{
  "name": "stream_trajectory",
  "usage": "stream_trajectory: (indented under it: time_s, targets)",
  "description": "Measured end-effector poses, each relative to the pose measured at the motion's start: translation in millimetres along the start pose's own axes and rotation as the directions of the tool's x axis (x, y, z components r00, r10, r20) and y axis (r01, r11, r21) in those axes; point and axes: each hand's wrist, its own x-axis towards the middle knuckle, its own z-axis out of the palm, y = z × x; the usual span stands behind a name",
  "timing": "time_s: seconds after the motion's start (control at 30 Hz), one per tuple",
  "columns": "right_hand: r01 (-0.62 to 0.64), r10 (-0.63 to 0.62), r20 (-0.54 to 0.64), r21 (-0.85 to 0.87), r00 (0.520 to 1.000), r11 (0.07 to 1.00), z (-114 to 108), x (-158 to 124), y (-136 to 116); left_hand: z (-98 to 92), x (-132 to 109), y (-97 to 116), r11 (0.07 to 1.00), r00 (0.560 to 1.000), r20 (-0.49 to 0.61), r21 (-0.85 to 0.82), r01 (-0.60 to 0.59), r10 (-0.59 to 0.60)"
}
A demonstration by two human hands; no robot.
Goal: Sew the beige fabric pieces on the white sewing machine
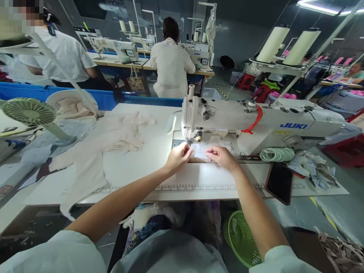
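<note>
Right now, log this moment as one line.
left hand: pinching small white fabric piece | right hand: pinching same piece | place: at needle of white JUKI sewing machine | nearby: black phone

A head-worn camera looks forward and down over the table. The left hand and right hand lie close.

White sewing table: JUKI sewing machine back right; beige fabric left; white fabric piece centre; green cord coil, scraps right; black phone overhanging front edge.
</note>
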Motion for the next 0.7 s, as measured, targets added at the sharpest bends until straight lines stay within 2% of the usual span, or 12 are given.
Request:
stream_trajectory:
  time_s: [0.1,0.27,0.4,0.5,0.6,0.7]
  targets:
    - [-0.033,0.026,-0.048,-0.155,0.999,0.987,5.9,3.1,6.8,-15.4,0.5,-3.2,0.974,0.998,-0.006,0.219,0.064,-0.064]
    - [-0.008,-0.079,-0.197,-0.407,0.977,0.913,-3.2,-1.5,5.6,-42.1,-3.8,-2.4,0.881,0.988,0.030,0.458,0.121,-0.152]
    - [-0.139,-0.059,-0.354,-0.507,0.933,0.851,-19.7,-7.9,1.5,-66.8,-4.8,-7.2,0.746,0.972,0.009,0.642,0.175,-0.236]
    - [-0.204,0.004,-0.332,-0.569,0.943,0.797,-22.6,-15.7,1.7,-79.6,-8.3,-14.4,0.701,0.963,0.020,0.690,0.180,-0.267]
    - [-0.149,-0.022,-0.259,-0.623,0.966,0.767,-15.2,-22.1,2.8,-98.1,-25.9,-24.6,0.740,0.986,0.040,0.666,0.094,-0.161]
    - [-0.054,-0.114,-0.232,-0.611,0.966,0.789,-8.5,-20.8,3.7,-136.3,-61.7,-44.0,0.809,0.998,0.028,0.585,-0.066,0.062]
